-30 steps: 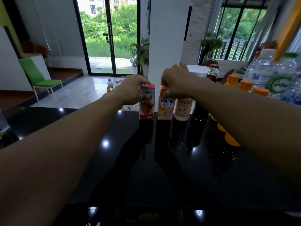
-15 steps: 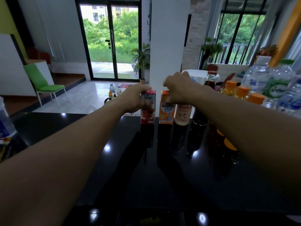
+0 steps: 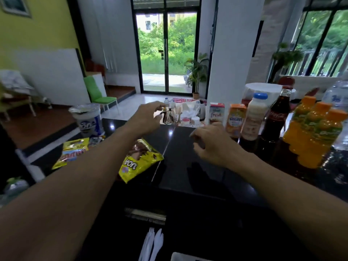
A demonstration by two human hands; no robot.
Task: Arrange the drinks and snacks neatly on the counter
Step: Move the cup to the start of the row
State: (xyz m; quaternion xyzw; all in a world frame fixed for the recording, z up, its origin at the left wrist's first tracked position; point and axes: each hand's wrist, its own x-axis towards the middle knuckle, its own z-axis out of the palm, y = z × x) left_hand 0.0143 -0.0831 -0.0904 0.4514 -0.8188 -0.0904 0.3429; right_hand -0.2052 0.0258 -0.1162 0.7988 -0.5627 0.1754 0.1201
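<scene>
Head view: both hands hover empty over the black counter (image 3: 188,178), left hand (image 3: 146,117) with fingers loosely spread, right hand (image 3: 214,144) with fingers half curled. Along the far right edge stand a white carton (image 3: 216,113), orange carton (image 3: 236,119), milk bottle (image 3: 254,117), cola bottle (image 3: 277,115) and juice bottles (image 3: 312,132). Yellow snack bags (image 3: 139,162) and a cup (image 3: 88,119) sit toward the left edge.

Daylight floods in through the glass door (image 3: 166,53) and the window (image 3: 323,36) on my right, both nearly blown out. The black tabletop (image 3: 188,166) throws small glare spots, and my view bends and smears toward the edges.
</scene>
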